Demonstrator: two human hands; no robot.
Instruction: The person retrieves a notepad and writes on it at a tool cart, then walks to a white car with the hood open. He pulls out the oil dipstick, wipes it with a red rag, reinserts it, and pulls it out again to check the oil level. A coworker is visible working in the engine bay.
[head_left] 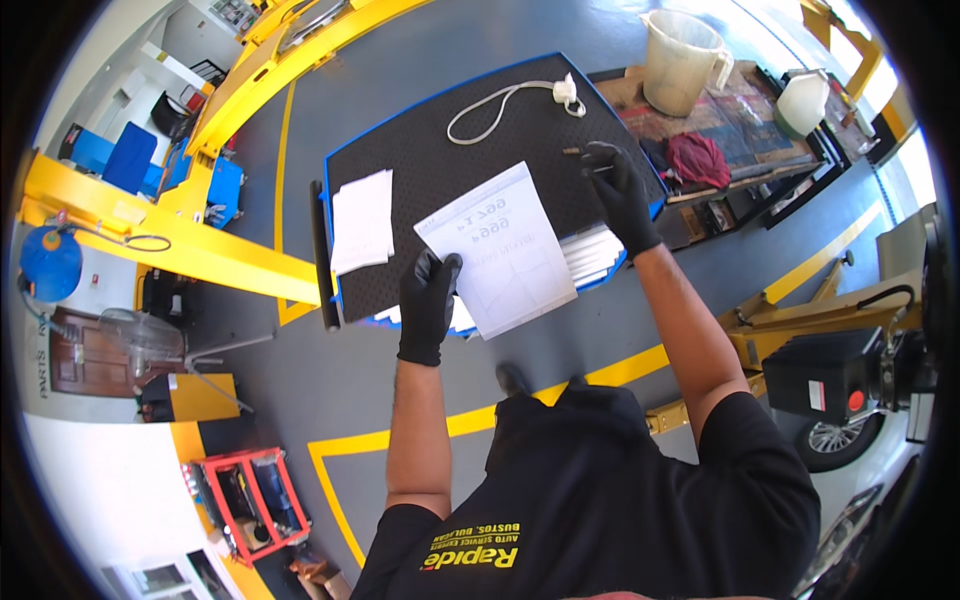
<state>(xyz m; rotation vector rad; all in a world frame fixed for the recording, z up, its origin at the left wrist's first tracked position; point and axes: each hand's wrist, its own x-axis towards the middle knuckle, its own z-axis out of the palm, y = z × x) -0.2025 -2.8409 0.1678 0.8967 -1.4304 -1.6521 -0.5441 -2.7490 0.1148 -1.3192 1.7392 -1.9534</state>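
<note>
Paper point(515, 265) is held tilted over the bench point(430, 180)'s near side, left hand point(428, 305) pinching its left edge. Right arm's stretched forward, right hand point(618, 195) beside it, fingers kinda curled, can't tell on what.

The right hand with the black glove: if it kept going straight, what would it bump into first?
Probably the chunky white end of the looped cord on the black mat. The right hand points that way, but it may be higher up, so it could pass over without touching.
</note>
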